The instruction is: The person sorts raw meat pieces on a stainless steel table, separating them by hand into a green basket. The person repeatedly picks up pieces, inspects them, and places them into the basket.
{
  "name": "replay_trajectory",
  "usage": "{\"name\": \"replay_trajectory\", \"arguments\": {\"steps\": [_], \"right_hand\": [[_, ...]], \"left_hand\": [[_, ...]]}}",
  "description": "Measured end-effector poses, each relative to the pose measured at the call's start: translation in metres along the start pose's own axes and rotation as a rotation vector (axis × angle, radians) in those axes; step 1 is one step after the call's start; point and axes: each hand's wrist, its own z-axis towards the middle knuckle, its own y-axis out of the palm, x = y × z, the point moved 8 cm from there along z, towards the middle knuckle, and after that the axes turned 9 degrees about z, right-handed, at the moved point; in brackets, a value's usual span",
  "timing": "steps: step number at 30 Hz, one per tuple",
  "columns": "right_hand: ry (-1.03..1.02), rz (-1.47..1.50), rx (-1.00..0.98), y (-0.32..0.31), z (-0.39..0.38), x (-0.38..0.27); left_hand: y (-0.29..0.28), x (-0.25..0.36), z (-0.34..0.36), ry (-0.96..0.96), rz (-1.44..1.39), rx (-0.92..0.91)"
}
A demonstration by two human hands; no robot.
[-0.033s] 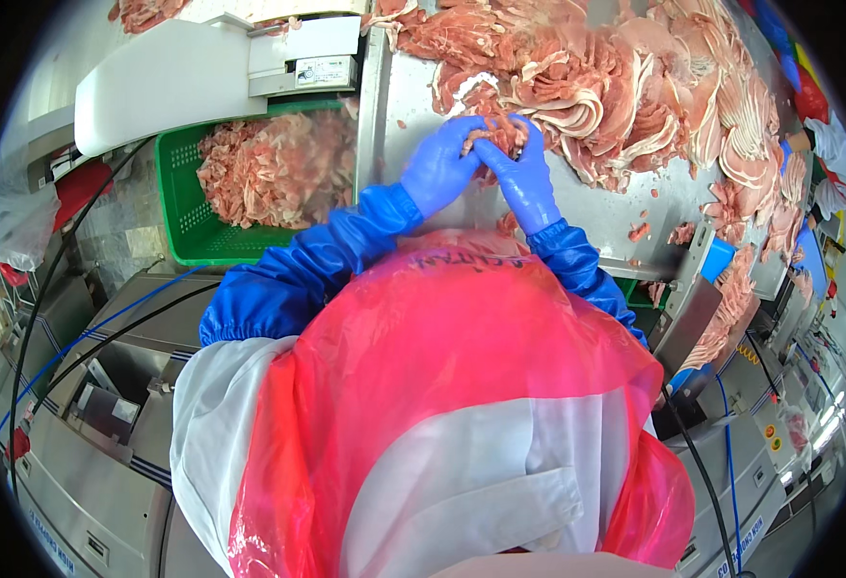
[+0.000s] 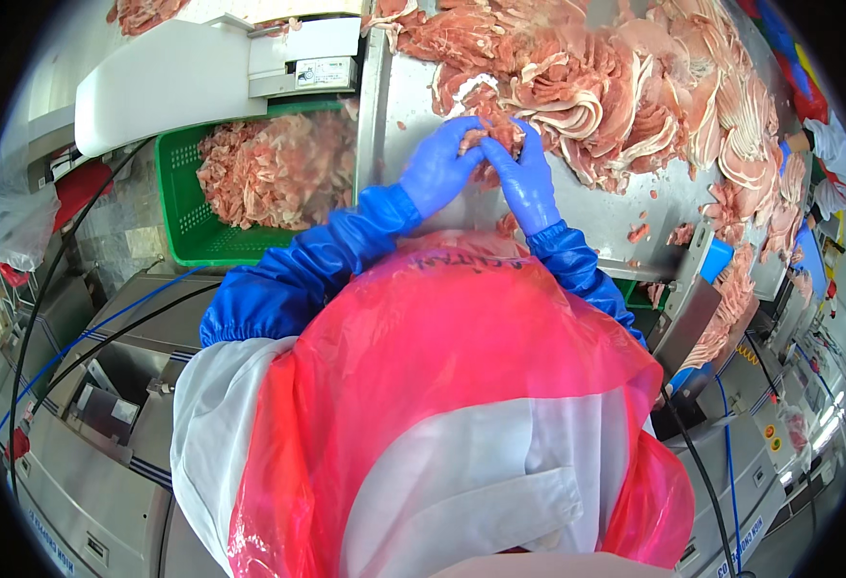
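Note:
My left hand (image 2: 438,168) and my right hand (image 2: 527,183), both in blue gloves, meet over the near edge of the steel table (image 2: 592,217). Between them they grip a small clump of pink sliced meat (image 2: 481,142), with the fingers of both hands closed around it. The thumbs come close together in front of the clump. Just beyond my fingers lies a large heap of thin meat slices (image 2: 577,91) with pale fat edges, spreading to the right. Part of the clump is hidden by my fingers.
Left of the table, a green perforated crate (image 2: 187,217) holds a pile of meat pieces (image 2: 267,173). A white board (image 2: 168,87) and a metal device (image 2: 307,63) stand above it. Small meat scraps (image 2: 639,232) dot the table. At the right edge is another person's sleeve (image 2: 832,149).
My fingers and thumbs have shifted slightly around the clump of meat. The arms have barely moved.

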Motion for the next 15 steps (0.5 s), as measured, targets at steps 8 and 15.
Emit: {"name": "replay_trajectory", "arguments": {"steps": [8,15], "right_hand": [[0.24,0.295,-0.008,-0.047,0.017,0.052],[0.348,0.288,-0.119,-0.002,0.03,0.017]], "left_hand": [[-0.067,-0.011,0.019,-0.235,-0.237,0.024],[-0.142,0.06,0.071,-0.049,-0.163,0.083]]}}
